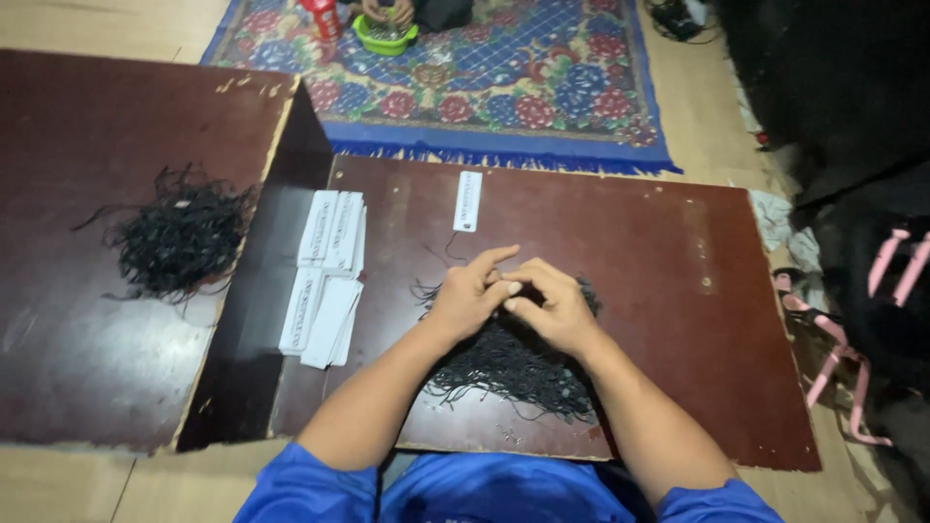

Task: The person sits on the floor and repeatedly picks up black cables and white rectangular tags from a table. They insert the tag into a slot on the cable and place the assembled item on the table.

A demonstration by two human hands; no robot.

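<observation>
My left hand and my right hand meet fingertip to fingertip over a heap of thin black strings on a dark brown board. The fingers of both hands pinch at something small and thin between them, seemingly a black string, too small to make out clearly. A single white paper tag lies on the board beyond my hands. To the left of my left hand lie stacks of white paper tags.
A second pile of black strings sits on a higher dark board at the left. A patterned blue rug lies beyond, where another person's hands work at a green bowl. A pink frame and dark cloth stand at the right.
</observation>
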